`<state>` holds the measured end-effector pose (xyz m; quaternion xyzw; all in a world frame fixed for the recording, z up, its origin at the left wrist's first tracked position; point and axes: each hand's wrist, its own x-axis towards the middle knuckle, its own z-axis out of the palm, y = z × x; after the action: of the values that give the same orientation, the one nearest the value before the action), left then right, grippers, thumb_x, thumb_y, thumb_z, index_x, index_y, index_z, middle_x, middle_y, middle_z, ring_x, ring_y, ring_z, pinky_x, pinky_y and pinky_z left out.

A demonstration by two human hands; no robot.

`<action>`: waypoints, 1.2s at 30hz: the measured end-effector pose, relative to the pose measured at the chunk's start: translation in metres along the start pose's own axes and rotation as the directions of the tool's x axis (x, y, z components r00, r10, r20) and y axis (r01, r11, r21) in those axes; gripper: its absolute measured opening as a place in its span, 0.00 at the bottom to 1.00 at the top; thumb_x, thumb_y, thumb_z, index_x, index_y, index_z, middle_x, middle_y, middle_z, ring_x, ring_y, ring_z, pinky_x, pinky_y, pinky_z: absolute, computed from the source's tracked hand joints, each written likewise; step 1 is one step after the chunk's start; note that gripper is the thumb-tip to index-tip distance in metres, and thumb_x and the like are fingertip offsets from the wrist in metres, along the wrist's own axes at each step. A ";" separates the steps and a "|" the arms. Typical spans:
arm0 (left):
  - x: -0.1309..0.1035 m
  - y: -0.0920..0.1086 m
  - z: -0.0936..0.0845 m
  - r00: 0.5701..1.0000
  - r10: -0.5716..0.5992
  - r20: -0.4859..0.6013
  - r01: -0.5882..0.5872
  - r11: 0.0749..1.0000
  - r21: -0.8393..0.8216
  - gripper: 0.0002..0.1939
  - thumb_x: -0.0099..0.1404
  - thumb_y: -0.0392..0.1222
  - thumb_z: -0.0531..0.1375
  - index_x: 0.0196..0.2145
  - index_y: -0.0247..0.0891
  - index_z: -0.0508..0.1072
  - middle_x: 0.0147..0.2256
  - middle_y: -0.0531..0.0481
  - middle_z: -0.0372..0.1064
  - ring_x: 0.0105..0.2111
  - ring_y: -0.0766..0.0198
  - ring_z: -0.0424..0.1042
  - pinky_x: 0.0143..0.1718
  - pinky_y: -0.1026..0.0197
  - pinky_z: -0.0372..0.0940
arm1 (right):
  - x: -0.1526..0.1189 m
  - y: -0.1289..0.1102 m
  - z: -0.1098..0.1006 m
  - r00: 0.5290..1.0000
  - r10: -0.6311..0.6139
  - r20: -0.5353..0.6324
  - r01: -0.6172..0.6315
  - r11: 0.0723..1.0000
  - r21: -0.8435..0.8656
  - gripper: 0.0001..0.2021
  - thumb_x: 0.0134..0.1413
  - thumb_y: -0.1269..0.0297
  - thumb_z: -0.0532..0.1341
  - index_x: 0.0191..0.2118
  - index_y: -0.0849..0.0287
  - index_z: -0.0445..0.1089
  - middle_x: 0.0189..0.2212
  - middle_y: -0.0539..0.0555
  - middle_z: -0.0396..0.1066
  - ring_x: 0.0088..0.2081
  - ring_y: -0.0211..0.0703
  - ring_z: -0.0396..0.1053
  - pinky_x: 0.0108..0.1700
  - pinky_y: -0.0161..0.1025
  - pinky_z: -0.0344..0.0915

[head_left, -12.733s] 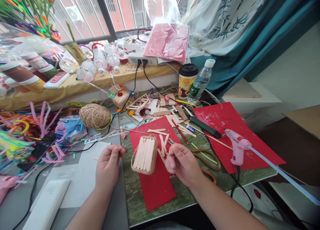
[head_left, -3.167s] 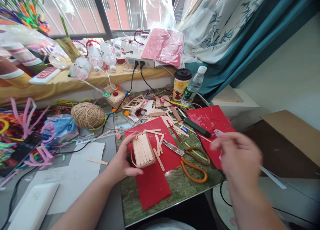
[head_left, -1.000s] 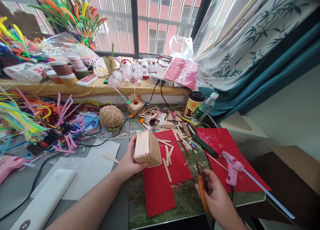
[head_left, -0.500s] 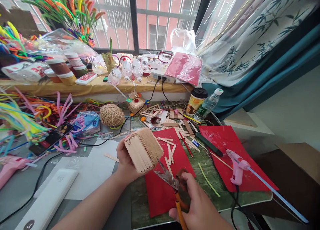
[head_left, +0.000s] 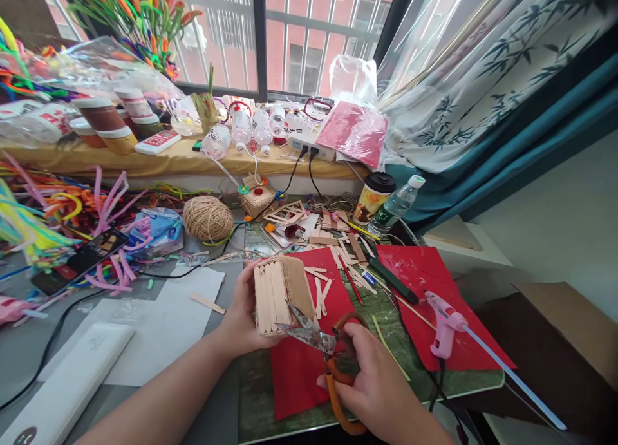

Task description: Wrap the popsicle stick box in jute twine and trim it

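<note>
Over the green tabletop (head_left: 255, 400) and its red sheet (head_left: 297, 384), your left hand (head_left: 237, 322) is wrapped round the craft-stick box (head_left: 271, 297), stick face towards you. Your right hand (head_left: 383, 371) is closed on the orange-handled scissors (head_left: 328, 343), blades parted across the box's near edge (whether they touch it, I can't tell). I'd brace the box firmly, keep your left fingertips behind the blades' line and close them gently, sparing the slim sticks.
</note>
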<state>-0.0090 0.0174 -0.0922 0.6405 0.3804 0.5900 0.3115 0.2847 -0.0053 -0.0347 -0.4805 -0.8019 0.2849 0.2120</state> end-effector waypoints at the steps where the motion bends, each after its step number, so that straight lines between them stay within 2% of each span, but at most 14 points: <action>1: -0.001 -0.001 -0.001 1.000 -0.011 0.012 0.011 1.000 -0.002 0.67 0.49 0.43 0.81 0.75 0.50 0.45 0.73 0.34 0.50 0.73 0.33 0.55 0.73 0.34 0.53 | 0.001 -0.001 0.000 1.000 -0.011 -0.005 0.011 1.000 -0.013 0.25 0.48 0.58 0.76 0.49 0.55 0.68 0.43 0.57 0.77 0.42 0.54 0.77 0.44 0.45 0.74; 8: -0.004 -0.007 -0.005 0.995 -0.099 0.023 0.100 0.993 -0.055 0.71 0.41 0.40 0.83 0.75 0.49 0.49 0.72 0.34 0.52 0.73 0.31 0.54 0.73 0.34 0.51 | 0.007 -0.007 -0.002 0.999 -0.045 -0.015 0.044 0.998 -0.052 0.25 0.47 0.55 0.77 0.47 0.56 0.68 0.40 0.55 0.77 0.38 0.51 0.75 0.41 0.43 0.72; 15: -0.001 -0.002 -0.002 0.996 -0.049 0.071 0.053 0.997 -0.052 0.68 0.48 0.39 0.81 0.76 0.49 0.45 0.72 0.32 0.53 0.72 0.33 0.57 0.72 0.35 0.54 | 0.009 -0.004 -0.001 0.994 -0.106 -0.017 0.104 0.991 -0.088 0.25 0.49 0.55 0.77 0.47 0.55 0.67 0.38 0.54 0.76 0.37 0.52 0.75 0.40 0.43 0.71; 19: 0.001 0.002 -0.001 0.993 -0.090 0.077 0.095 0.993 -0.069 0.67 0.48 0.38 0.81 0.75 0.48 0.47 0.73 0.32 0.53 0.73 0.32 0.55 0.72 0.35 0.55 | 0.009 0.000 0.004 0.988 -0.145 -0.050 0.137 0.982 -0.132 0.22 0.54 0.53 0.74 0.47 0.55 0.67 0.38 0.55 0.76 0.39 0.54 0.75 0.40 0.44 0.71; 23: 0.002 0.002 0.001 0.992 -0.102 0.073 0.109 0.989 -0.098 0.66 0.49 0.40 0.80 0.75 0.47 0.47 0.73 0.32 0.51 0.74 0.33 0.54 0.73 0.35 0.52 | 0.010 0.001 0.005 0.985 -0.165 -0.059 0.156 0.979 -0.131 0.21 0.54 0.52 0.74 0.45 0.54 0.67 0.36 0.53 0.76 0.36 0.52 0.76 0.37 0.43 0.71; 32: 0.003 0.002 -0.002 0.992 -0.094 0.087 0.100 0.993 -0.066 0.66 0.50 0.41 0.80 0.76 0.46 0.47 0.73 0.31 0.51 0.74 0.33 0.53 0.73 0.36 0.53 | 0.014 0.008 0.005 0.940 -0.320 -0.118 0.287 0.929 -0.232 0.18 0.61 0.53 0.70 0.47 0.55 0.65 0.34 0.54 0.76 0.34 0.53 0.76 0.35 0.43 0.70; 36: 0.004 0.005 -0.003 0.992 -0.091 0.082 0.097 0.993 -0.067 0.64 0.50 0.41 0.80 0.75 0.46 0.48 0.72 0.31 0.52 0.73 0.32 0.56 0.72 0.36 0.55 | 0.015 0.013 0.006 0.941 -0.318 -0.115 0.281 0.926 -0.253 0.13 0.61 0.56 0.68 0.42 0.54 0.64 0.31 0.52 0.74 0.31 0.50 0.74 0.33 0.42 0.67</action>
<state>-0.0113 0.0186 -0.0856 0.6332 0.3764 0.5619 0.3762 0.2829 0.0114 -0.0466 -0.3941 -0.8749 0.1152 0.2567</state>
